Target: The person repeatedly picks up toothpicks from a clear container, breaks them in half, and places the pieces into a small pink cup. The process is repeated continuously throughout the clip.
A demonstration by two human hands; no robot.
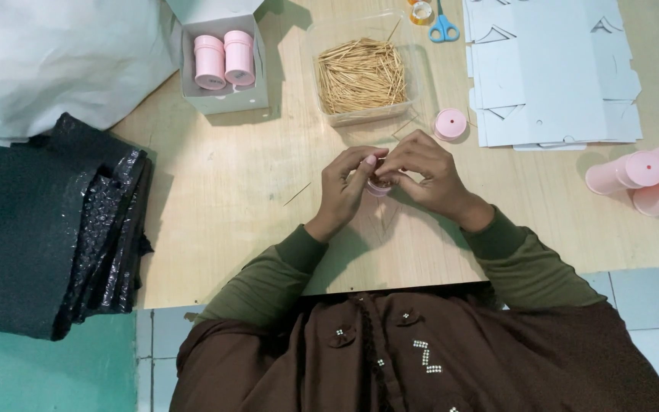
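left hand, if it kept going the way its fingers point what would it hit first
The left hand points up and right, so it meets the small pink container held between both hands at once; beyond that, probably the right hand.

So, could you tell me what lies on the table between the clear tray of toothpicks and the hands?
In the head view, between the tray of toothpicks and the hands is bare wooden table; a pink round lid sits just to the right.
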